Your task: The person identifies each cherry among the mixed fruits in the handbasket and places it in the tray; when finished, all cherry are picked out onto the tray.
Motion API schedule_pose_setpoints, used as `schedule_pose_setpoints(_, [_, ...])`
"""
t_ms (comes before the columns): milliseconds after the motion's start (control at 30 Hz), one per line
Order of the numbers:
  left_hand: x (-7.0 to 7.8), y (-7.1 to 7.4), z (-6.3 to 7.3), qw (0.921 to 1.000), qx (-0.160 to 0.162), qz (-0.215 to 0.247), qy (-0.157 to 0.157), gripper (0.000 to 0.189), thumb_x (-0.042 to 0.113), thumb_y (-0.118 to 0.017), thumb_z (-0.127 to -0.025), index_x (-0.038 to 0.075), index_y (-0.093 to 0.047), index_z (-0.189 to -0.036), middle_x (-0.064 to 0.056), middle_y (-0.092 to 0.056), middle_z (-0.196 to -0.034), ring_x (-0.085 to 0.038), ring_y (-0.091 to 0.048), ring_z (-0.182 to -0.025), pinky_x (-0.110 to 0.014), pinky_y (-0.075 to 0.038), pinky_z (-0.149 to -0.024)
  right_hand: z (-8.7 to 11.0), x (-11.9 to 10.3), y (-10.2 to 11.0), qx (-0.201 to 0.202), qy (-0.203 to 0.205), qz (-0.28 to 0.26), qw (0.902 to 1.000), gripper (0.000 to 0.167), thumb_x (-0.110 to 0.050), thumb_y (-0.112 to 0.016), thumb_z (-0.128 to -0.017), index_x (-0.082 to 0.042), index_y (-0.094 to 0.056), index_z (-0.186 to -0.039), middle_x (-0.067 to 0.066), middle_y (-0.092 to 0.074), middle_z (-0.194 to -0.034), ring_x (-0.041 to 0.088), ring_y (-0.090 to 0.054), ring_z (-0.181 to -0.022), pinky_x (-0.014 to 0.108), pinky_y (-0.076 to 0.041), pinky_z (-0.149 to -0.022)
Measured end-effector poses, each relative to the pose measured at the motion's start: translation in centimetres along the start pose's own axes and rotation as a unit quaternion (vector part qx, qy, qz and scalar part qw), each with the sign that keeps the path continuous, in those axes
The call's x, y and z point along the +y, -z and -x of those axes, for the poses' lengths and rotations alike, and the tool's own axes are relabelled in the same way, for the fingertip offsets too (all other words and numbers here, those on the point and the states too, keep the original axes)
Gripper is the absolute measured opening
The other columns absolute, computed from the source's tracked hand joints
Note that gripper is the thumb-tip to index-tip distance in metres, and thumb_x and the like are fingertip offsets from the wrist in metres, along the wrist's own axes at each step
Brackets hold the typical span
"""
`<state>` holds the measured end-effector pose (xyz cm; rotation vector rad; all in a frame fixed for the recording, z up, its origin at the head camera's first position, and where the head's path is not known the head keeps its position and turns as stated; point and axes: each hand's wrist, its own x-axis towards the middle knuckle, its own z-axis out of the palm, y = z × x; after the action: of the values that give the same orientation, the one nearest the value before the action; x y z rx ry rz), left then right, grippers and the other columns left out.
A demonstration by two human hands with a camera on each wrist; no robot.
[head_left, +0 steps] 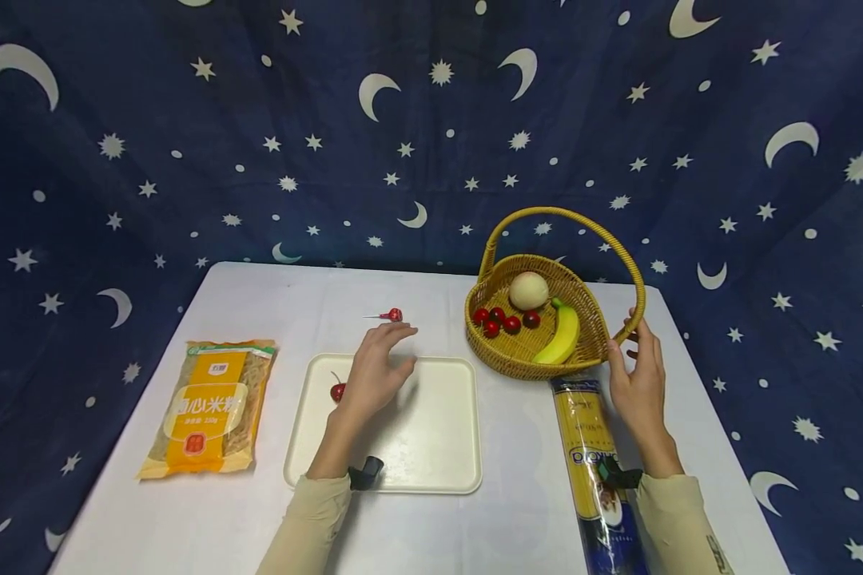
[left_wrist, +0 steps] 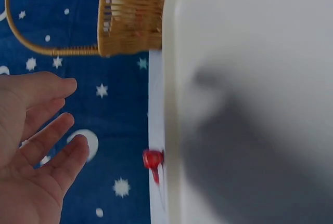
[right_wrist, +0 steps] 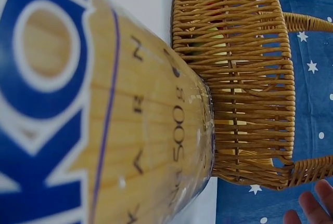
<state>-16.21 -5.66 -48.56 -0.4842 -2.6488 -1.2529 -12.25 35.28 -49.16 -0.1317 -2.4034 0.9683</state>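
Observation:
My left hand (head_left: 375,375) hovers over a cream tray (head_left: 442,431), its fingers loosely bent and holding nothing. Beside it in the tray lies a red cherry (head_left: 338,392) with a stem, partly covered by the hand. My right hand (head_left: 638,375) is at the right end of the handle of a wicker basket (head_left: 503,367), thumb on one side and fingers on the other. In the right wrist view its fingertips (right_wrist: 315,203) show just off the handle. Inside the basket are a banana (head_left: 562,335), a pale peach-like fruit (head_left: 528,291) and several cherries (head_left: 512,324).
Under my right forearm lies a long yellow-and-blue pasta pack (head_left: 588,447), its far end against the basket. A bag of rice noodles (head_left: 212,407) lies left of the tray. Behind the tray is a small red-handled tool (head_left: 394,315) with a thin shaft. A starry cloth (head_left: 345,160) hangs behind.

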Motion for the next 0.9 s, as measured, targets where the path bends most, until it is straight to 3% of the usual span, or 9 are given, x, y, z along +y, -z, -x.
schedule_pose_setpoints(200, [2.2,-2.0,-2.6,0.9993,-0.027,0.011,-0.022,0.043,0.008,-0.081,-0.09,0.008,-0.073,-0.133,-0.012,-0.069,-0.141,-0.034,-0.061,-0.135,-0.054,-0.049,-0.116,0.1,-0.1,0.2,0.001,-0.001,-0.003,1.0,0.062,-0.01,-0.059,-0.108,-0.017,-0.037,-0.166,0.024,-0.052,-0.151,0.042,-0.054,-0.138,0.014,-0.037,-0.102])
schedule_pose_setpoints(433, [5.0,-4.5,-5.4,0.9971,-0.06,0.027,-0.038,0.042,0.009,-0.078,-0.092,0.008,-0.073,-0.134,-0.012,-0.068,-0.14,-0.033,-0.062,-0.133,-0.049,-0.051,-0.116,0.1,-0.2,0.2,0.001,0.002,0.001,1.0,0.062,-0.011,-0.058,-0.109,-0.02,-0.037,-0.166,0.027,-0.051,-0.149,0.043,-0.053,-0.138,0.045,-0.046,-0.106])
schedule_pose_setpoints(533, [5.9,-5.7,-6.4,0.9957,-0.078,0.03,-0.04,0.042,0.01,-0.078,-0.093,0.008,-0.072,-0.135,-0.012,-0.067,-0.142,-0.032,-0.06,-0.136,-0.048,-0.049,-0.118,0.1,-0.3,0.3,0.001,0.003,-0.005,1.0,0.062,-0.01,-0.059,-0.108,-0.021,-0.037,-0.166,0.028,-0.052,-0.149,0.044,-0.053,-0.139,0.032,-0.044,-0.109])
schedule_pose_setpoints(667, [7.1,-7.4,-7.9,0.9929,-0.108,0.01,-0.051,0.042,0.012,-0.077,-0.094,0.006,-0.072,-0.135,-0.012,-0.067,-0.139,-0.031,-0.062,-0.134,-0.046,-0.051,-0.116,0.1,-0.3,0.4,0.003,0.002,-0.004,1.0,0.061,-0.01,-0.059,-0.108,-0.019,-0.039,-0.165,0.025,-0.053,-0.15,0.041,-0.054,-0.138,0.014,-0.036,-0.101])
schedule_pose_setpoints(800, [8.0,-8.8,-9.2,0.9875,-0.142,-0.033,-0.061,0.042,0.012,-0.076,-0.095,0.005,-0.071,-0.137,-0.013,-0.067,-0.139,-0.031,-0.062,-0.133,-0.044,-0.053,-0.115,0.0,-0.1,0.4,0.0,-0.003,0.0,1.0,0.061,-0.01,-0.059,-0.109,-0.018,-0.038,-0.166,0.025,-0.053,-0.151,0.042,-0.053,-0.138,0.039,-0.047,-0.107])
schedule_pose_setpoints(900, [8.5,-9.5,-10.0,0.9818,-0.165,-0.073,-0.059,0.044,0.014,-0.076,-0.095,0.005,-0.07,-0.138,-0.013,-0.067,-0.139,-0.03,-0.062,-0.133,-0.041,-0.053,-0.114,0.0,-0.1,0.3,-0.004,-0.003,-0.001,1.0,0.062,-0.01,-0.059,-0.108,-0.019,-0.037,-0.166,0.025,-0.052,-0.152,0.043,-0.052,-0.14,0.059,-0.047,-0.106])
